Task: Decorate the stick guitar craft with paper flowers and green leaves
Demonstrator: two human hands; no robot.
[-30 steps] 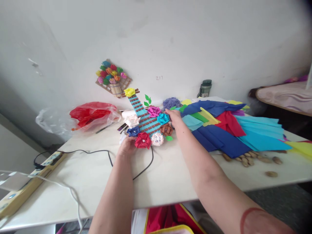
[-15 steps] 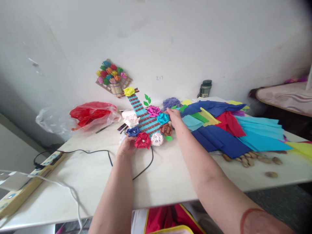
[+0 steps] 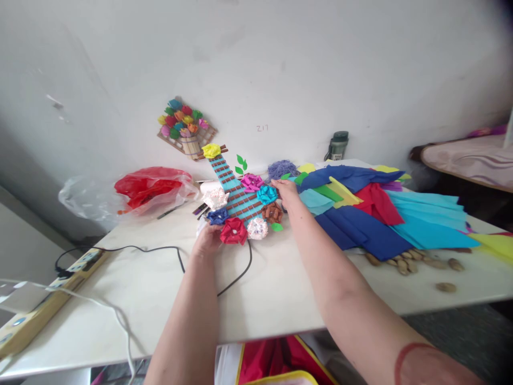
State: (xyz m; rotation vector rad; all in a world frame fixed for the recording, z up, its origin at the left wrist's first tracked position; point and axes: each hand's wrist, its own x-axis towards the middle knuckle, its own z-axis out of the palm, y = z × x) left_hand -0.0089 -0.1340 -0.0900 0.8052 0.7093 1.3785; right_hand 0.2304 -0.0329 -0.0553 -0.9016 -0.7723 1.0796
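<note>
The guitar-shaped craft (image 3: 234, 187) has just edged slightly leftward at its top, taking the yellow flower (image 3: 211, 151) and the green leaves (image 3: 241, 163) with it – only a small change of angle, with nothing visibly added. It stands tilted between the two hands, above the desk (image 3: 276, 294).

The left hand (image 3: 207, 240) has its fingers closed on the craft's lower left edge, right under the blue flower (image 3: 218, 216) and just left of the red flower (image 3: 234, 231). The right hand (image 3: 287, 195) has its fingertips at the opposite edge, beside the turquoise flower (image 3: 267, 195); they look narrow, but I cannot tell whether they pinch it or merely steady it. The purple yarn (image 3: 282, 169) lies just beyond those right fingers – the dark blue sheets (image 3: 340, 227) spread to their right.
</note>
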